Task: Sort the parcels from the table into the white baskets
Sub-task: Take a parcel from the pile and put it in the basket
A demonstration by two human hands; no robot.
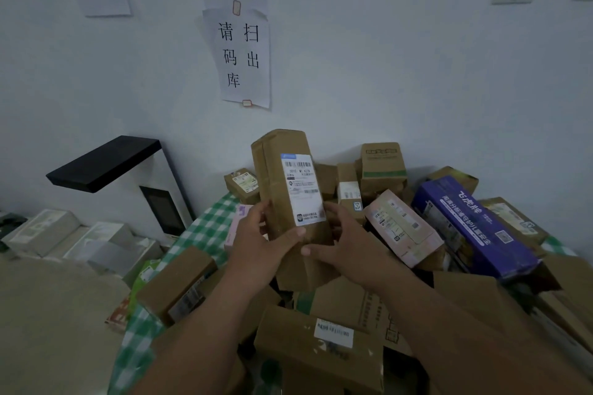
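A tall brown cardboard parcel [282, 183] with a white shipping label stands upright above the heap, label facing me. My left hand [260, 244] grips its lower left side with the thumb across the front. My right hand [343, 244] holds the lower right side, fingers curled round the edge. Beneath lies a heap of parcels on a table with a green checked cloth [205, 228]: a pink box [401, 228], a blue-purple box [475, 228] and several brown cartons, one labelled carton [321, 343] nearest me. No white basket is in view.
A white machine with a black overhanging top [106, 163] stands at the left against the wall. Pale boxes [48, 231] lie on the floor left of the table. Paper signs [240, 54] hang on the wall behind.
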